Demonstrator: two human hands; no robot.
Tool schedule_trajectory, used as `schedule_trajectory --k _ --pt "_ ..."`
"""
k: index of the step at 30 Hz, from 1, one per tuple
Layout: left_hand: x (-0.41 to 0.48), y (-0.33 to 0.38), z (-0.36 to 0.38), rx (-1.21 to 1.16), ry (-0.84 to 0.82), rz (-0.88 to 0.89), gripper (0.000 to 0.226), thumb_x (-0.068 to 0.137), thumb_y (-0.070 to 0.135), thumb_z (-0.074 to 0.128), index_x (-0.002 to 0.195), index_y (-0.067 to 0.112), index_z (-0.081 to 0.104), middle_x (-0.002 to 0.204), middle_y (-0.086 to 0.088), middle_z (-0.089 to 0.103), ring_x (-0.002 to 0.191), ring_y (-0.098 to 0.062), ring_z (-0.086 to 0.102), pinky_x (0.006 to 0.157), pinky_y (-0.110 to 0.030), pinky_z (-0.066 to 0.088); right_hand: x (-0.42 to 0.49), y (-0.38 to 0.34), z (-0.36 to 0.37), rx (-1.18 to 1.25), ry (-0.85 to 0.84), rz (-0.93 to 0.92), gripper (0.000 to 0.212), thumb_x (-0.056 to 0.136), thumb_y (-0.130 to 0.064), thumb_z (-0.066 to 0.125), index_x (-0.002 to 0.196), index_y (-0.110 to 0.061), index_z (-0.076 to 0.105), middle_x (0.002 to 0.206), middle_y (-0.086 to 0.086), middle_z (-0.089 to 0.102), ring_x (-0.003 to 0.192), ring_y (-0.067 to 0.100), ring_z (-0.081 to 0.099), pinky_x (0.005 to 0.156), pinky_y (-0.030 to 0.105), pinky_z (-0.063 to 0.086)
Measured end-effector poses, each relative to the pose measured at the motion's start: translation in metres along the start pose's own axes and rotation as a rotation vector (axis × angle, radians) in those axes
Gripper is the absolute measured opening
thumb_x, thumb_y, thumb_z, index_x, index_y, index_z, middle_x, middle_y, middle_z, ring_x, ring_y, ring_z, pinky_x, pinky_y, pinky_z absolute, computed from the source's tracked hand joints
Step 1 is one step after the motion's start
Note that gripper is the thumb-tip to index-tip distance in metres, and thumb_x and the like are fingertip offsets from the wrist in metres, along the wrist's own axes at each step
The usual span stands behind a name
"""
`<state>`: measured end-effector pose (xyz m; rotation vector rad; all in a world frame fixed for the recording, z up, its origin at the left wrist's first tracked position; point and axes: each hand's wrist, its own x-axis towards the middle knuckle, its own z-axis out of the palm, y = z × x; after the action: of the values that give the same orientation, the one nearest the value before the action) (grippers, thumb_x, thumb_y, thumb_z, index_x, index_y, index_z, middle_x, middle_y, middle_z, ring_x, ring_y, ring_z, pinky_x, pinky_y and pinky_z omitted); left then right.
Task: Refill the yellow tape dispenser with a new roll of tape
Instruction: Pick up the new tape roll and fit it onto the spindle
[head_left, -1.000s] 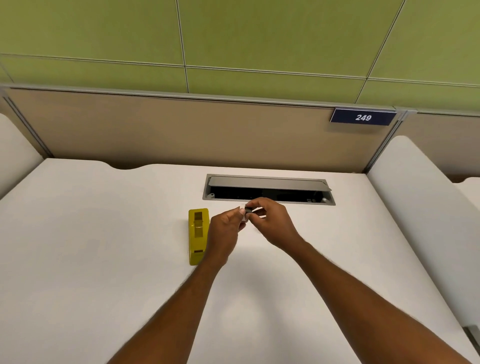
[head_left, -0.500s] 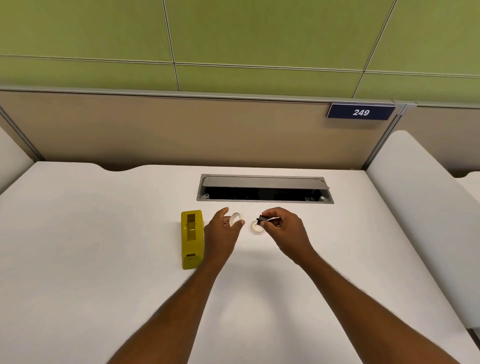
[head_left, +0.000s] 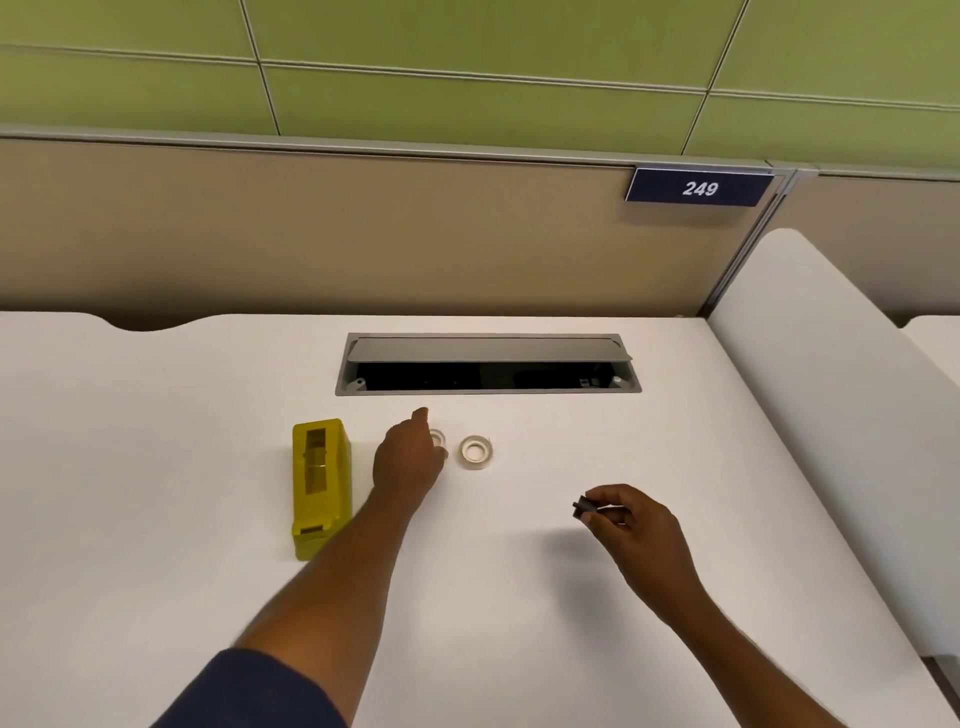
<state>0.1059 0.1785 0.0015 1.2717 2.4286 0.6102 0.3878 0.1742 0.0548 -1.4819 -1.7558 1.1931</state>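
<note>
The yellow tape dispenser stands on the white desk with its roll slot empty. Just right of it, my left hand holds a small clear ring low over the desk; my fingers partly hide it. A roll of clear tape lies flat on the desk right beside that ring. My right hand hovers further right and nearer to me, pinching a small dark spindle between thumb and fingers.
A grey cable tray with its flap open is set into the desk behind the tape. A beige partition with a "249" sign rises at the back. A white side panel borders the desk on the right.
My right hand has drawn back to the right and toward me with the dark spindle. My left hand stays by the dispenser, lowering the clear ring beside the tape roll.
</note>
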Motion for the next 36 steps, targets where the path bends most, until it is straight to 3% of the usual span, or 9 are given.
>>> schedule_trajectory --k 7,10,13,15,18,21,26,30,36 --pt "-0.007 -0.001 0.004 -0.015 0.031 0.022 0.075 0.088 0.037 0.065 0.147 0.013 0.027 0.146 -0.012 0.043 0.131 -0.032 0.042 0.105 -0.040 0.038 0.012 -0.007 0.007 0.034 -0.005 -0.011 0.016 0.080 -0.016 0.069 0.087 -0.031 0.069 0.089 -0.013 0.073 0.081 -0.002 0.067 0.058 0.013 0.048" --pt "-0.018 0.006 -0.001 0.029 0.225 0.086 0.068 0.089 0.038 0.061 0.144 0.011 0.033 0.147 -0.014 0.042 0.132 -0.033 0.039 0.106 -0.041 0.036 0.020 -0.019 0.021 0.046 -0.035 -0.045 0.019 0.079 -0.013 0.068 0.091 -0.027 0.069 0.091 -0.011 0.073 0.084 -0.004 0.067 0.069 0.011 0.048" --pt "-0.031 0.020 -0.009 -0.311 0.343 0.140 0.046 0.090 0.033 0.061 0.130 0.012 0.053 0.130 -0.008 0.058 0.117 -0.024 0.053 0.096 -0.035 0.045 0.028 -0.037 0.038 0.029 -0.047 -0.081 0.022 0.077 -0.015 0.069 0.096 -0.026 0.066 0.091 -0.011 0.071 0.081 -0.004 0.066 0.067 0.008 0.047" --pt "-0.038 0.029 -0.017 -0.547 0.247 0.132 0.033 0.091 0.037 0.060 0.117 0.015 0.063 0.113 -0.002 0.068 0.100 -0.016 0.062 0.086 -0.029 0.052 0.035 -0.050 0.051 0.020 -0.043 -0.108 0.022 0.076 -0.016 0.069 0.094 -0.027 0.065 0.089 -0.012 0.071 0.080 -0.004 0.066 0.069 0.012 0.049" --pt "-0.045 0.034 -0.030 -0.827 -0.094 0.067 0.028 0.092 0.043 0.058 0.100 0.021 0.071 0.092 0.004 0.074 0.083 -0.015 0.070 0.070 -0.026 0.057 0.043 -0.068 0.071 -0.015 -0.063 -0.171 0.015 0.077 -0.018 0.069 0.089 -0.026 0.065 0.083 -0.012 0.071 0.076 -0.006 0.065 0.063 0.008 0.047" --pt "-0.048 0.030 -0.040 -0.988 -0.219 0.024 0.022 0.093 0.034 0.060 0.096 0.018 0.074 0.086 -0.002 0.075 0.080 -0.020 0.072 0.067 -0.027 0.057 0.047 -0.081 0.086 -0.016 -0.091 -0.227 0.012 0.077 -0.017 0.068 0.084 -0.026 0.066 0.079 -0.012 0.071 0.074 -0.004 0.066 0.063 0.006 0.047" --pt "-0.044 0.022 -0.057 -1.155 -0.215 -0.095 0.020 0.089 0.029 0.066 0.098 0.013 0.074 0.090 -0.007 0.075 0.083 -0.023 0.072 0.073 -0.029 0.058 0.055 -0.085 0.101 -0.013 -0.062 -0.260 0.014 0.080 -0.023 0.067 0.094 -0.026 0.065 0.089 -0.015 0.069 0.078 -0.002 0.065 0.061 0.006 0.045" --pt "-0.040 0.016 -0.067 -1.214 -0.130 -0.192 0.012 0.086 0.029 0.069 0.091 0.019 0.074 0.085 -0.004 0.076 0.074 -0.019 0.070 0.067 -0.028 0.056 0.073 -0.068 0.110 -0.270 0.034 -0.189 0.023 0.082 -0.019 0.064 0.105 -0.013 0.065 0.102 0.002 0.069 0.085 0.011 0.061 0.070 0.017 0.042" --pt "-0.035 0.000 -0.077 -1.239 -0.079 -0.240 0.020 0.086 0.028 0.070 0.098 0.013 0.073 0.090 -0.008 0.075 0.072 -0.018 0.068 0.064 -0.026 0.054 0.091 -0.045 0.128 -0.723 -0.237 -0.156 0.052 0.082 -0.033 0.065 0.128 -0.016 0.047 0.118 0.014 0.054 0.104 0.029 0.056 0.082 0.031 0.045"
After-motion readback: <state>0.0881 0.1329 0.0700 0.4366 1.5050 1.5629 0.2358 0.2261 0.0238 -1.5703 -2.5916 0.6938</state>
